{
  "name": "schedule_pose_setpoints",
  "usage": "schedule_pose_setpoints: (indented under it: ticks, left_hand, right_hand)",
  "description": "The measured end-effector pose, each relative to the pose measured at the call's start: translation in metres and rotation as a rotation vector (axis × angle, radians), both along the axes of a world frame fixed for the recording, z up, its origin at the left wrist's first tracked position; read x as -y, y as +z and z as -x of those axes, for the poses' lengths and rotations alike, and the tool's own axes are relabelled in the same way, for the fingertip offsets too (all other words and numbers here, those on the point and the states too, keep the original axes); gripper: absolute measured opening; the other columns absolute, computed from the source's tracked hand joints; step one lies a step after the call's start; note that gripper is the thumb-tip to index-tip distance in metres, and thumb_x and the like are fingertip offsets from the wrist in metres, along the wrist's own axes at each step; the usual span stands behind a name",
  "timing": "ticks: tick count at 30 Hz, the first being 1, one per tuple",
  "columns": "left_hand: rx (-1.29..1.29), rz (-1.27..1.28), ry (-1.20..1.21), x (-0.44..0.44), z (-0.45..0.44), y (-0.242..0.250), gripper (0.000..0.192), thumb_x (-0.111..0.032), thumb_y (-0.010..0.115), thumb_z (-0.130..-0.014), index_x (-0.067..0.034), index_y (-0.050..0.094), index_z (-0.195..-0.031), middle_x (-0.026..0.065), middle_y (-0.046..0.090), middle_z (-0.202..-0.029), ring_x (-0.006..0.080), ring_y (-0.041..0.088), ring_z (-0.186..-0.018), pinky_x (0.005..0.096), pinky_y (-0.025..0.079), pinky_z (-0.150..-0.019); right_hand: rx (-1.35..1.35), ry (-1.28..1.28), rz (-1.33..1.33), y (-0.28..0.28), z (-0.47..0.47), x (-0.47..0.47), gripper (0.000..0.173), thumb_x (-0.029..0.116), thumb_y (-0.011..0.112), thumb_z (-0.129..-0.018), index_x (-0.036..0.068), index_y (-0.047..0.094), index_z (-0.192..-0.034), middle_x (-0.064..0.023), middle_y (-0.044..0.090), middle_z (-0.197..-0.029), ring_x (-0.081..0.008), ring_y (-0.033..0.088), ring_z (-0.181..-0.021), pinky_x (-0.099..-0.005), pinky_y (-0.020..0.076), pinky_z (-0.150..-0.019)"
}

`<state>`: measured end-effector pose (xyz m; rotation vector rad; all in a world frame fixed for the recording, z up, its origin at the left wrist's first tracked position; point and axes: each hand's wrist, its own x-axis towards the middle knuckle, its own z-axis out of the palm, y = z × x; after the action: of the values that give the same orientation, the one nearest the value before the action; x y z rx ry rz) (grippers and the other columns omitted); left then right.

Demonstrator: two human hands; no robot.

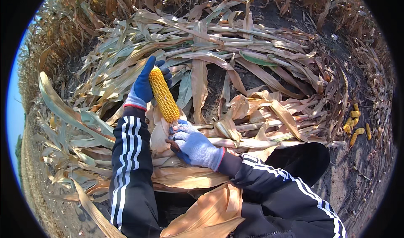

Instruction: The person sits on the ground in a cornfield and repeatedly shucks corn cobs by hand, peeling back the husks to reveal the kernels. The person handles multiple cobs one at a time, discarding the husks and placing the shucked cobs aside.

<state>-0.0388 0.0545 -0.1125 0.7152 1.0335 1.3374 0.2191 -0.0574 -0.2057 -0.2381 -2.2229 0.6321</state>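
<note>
A bare yellow ear of corn (pixel 163 94) slants across the middle of the view. My left hand (pixel 145 82), in a blue-coated work glove, grips its upper end, with the thumb along one side and the fingers behind. My right hand (pixel 194 141), in a matching glove seen from its pale knit back, is closed at the ear's lower end. A small brown tool, its kind unclear, shows at the right palm (pixel 172 145). Pale peeled husk (pixel 160 137) hangs below the ear, beside the right hand. The right fingertips are partly hidden.
Cut corn stalks with dry leaves (pixel 240 36) lie heaped before me. Several husked ears (pixel 355 114) rest on the soil at the right. Standing dry corn (pixel 107 1) borders the far side. A broad dry leaf (pixel 208 209) lies over my lap.
</note>
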Motion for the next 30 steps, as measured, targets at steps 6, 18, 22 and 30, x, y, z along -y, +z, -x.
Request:
schedule_pose_setpoints:
  ticks: [6,18,22,30]
  left_hand:
    - [-0.484,-0.214,-0.074,0.026,-0.062,0.018,0.057,-0.022,0.083,-0.098,-0.002,0.061,-0.148,0.0056,0.075,-0.108,0.0191,0.077,-0.097,0.0346,0.063,-0.088]
    - [-0.634,-0.094,-0.015,0.099,-0.127,-0.109,0.037,-0.004,0.082,-0.095,0.000,0.069,-0.130,0.0041,0.075,-0.117,0.0131,0.071,-0.099,0.0284,0.058,-0.086]
    - [-1.041,-0.243,0.203,0.104,-0.115,-0.145,0.044,-0.024,0.085,-0.092,-0.001,0.073,-0.127,0.0163,0.080,-0.116,0.0322,0.079,-0.104,0.0410,0.060,-0.091]
    - [-1.004,-0.388,0.061,0.113,-0.112,-0.139,0.035,-0.024,0.084,-0.094,-0.003,0.078,-0.121,0.0171,0.083,-0.108,0.0308,0.081,-0.099,0.0395,0.061,-0.085]
  right_hand:
    - [0.012,0.010,0.031,0.028,-0.043,0.022,0.021,0.017,0.077,-0.091,0.001,0.070,-0.080,-0.0151,0.065,-0.082,-0.0382,0.067,-0.090,-0.0502,0.0550,-0.099]
    - [-0.867,0.138,1.577,0.037,-0.021,-0.156,0.052,0.043,0.086,-0.096,0.008,0.064,-0.128,-0.0042,0.073,-0.106,-0.0165,0.073,-0.093,-0.0342,0.0614,-0.084]
    - [-0.362,0.053,0.828,0.083,0.001,-0.113,0.045,0.036,0.087,-0.093,0.010,0.066,-0.123,-0.0096,0.075,-0.101,-0.0270,0.077,-0.085,-0.0401,0.0640,-0.079]
    - [-0.290,-0.423,0.726,0.125,-0.024,-0.092,0.045,0.038,0.085,-0.089,0.003,0.068,-0.112,-0.0204,0.076,-0.096,-0.0320,0.077,-0.085,-0.0431,0.0612,-0.077]
